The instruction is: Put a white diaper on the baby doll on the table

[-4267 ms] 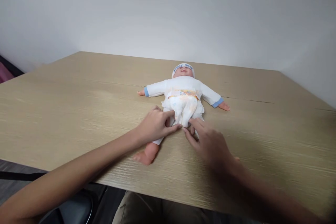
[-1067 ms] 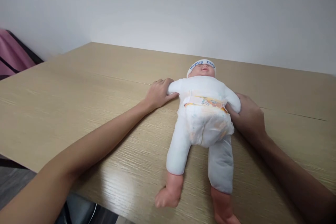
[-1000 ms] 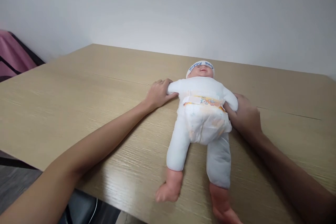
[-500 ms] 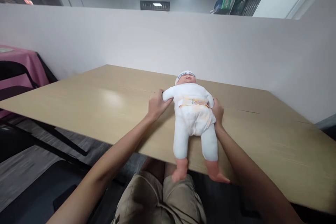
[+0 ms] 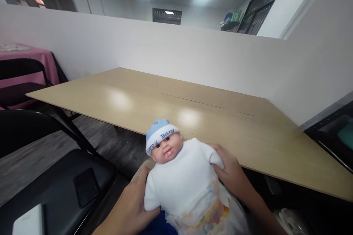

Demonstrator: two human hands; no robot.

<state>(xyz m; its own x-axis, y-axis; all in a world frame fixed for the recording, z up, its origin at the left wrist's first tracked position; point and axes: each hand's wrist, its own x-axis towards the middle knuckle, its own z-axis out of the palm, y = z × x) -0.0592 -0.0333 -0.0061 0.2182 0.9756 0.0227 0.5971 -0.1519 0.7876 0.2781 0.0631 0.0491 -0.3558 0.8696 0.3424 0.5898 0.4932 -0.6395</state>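
Observation:
A baby doll (image 5: 180, 178) in a white suit, a blue-and-white cap and a printed diaper is held upright off the table, close to me, its face toward the camera. My left hand (image 5: 132, 200) wraps round the doll's side under its arm on the left. My right hand (image 5: 230, 172) grips the doll's other side under the opposite arm. The doll's legs are cut off by the bottom edge of the picture.
A long light-wood table (image 5: 193, 110) stretches behind the doll, with a white partition wall (image 5: 165, 47) beyond it. A black chair (image 5: 55, 187) with a dark phone on its seat stands at the lower left. A pink-covered table (image 5: 24, 62) is at the far left.
The doll lay on its back on the table with my hands at its sides; both hands have lifted it off the table and brought it upright toward me. The camera has tilted up.

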